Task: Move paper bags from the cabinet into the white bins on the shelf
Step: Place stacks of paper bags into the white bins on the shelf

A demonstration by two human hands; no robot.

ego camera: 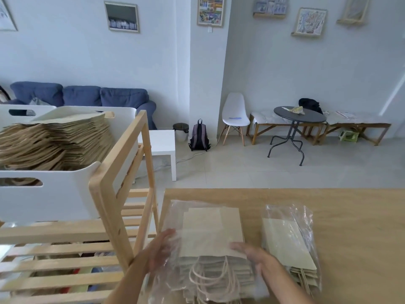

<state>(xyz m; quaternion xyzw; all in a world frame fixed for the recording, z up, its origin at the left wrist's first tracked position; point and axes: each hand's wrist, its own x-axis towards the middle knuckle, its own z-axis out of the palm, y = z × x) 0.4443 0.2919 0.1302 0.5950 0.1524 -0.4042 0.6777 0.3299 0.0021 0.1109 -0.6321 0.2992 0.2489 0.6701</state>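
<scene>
A stack of brown paper bags with rope handles (211, 238) lies in a clear plastic wrap on the wooden cabinet top (355, 227). My left hand (161, 249) touches the wrap at the stack's left side with fingers fairly straight. My right hand (252, 254) rests on the stack's right side, blurred, fingers extended. A second wrapped stack of bags (289, 244) lies just to the right. On the wooden shelf (109, 194) at left stands a white bin (54, 200) filled with many flat paper bags (54, 139). Another white bin (13, 110) sits behind it.
The shelf's slatted lower levels (65, 266) lie at lower left. Beyond the cabinet are a white side table (164, 145), a backpack (199, 137), a white chair (234, 115), a round dark table (300, 119), benches and a blue sofa (87, 95).
</scene>
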